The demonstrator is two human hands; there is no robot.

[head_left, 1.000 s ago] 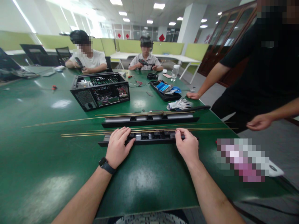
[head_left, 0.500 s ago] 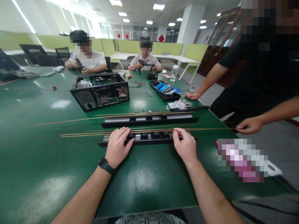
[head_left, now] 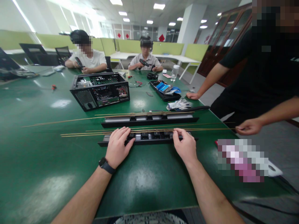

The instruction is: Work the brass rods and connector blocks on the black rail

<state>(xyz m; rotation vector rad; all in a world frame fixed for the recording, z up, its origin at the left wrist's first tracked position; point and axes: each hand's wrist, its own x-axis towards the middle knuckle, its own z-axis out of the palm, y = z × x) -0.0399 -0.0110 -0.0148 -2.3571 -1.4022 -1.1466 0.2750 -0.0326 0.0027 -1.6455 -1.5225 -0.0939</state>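
Two long black rails lie crosswise in front of me on the green table. On the near rail (head_left: 151, 142), thin brass-coloured rods (head_left: 77, 135) run along the top and stick out past both ends. My left hand (head_left: 118, 147) rests over the left part of this rail, fingers stretched out flat across the rods and thumb apart. Thumb and fingertips of my right hand (head_left: 186, 145) are pinched on a rod near the rail's right end. More thin rods lie along the far rail (head_left: 149, 123), which neither hand touches.
An open computer case (head_left: 100, 93) stands at the back left. Behind the rails are a black tool tray (head_left: 165, 96), white gloves (head_left: 179, 104) and a water bottle (head_left: 174, 73). At right, a standing co-worker's hand (head_left: 249, 127) is at the rod ends. Two people sit opposite.
My hands and the rods stay in place. The co-worker at the right has leaned slightly away to the right.
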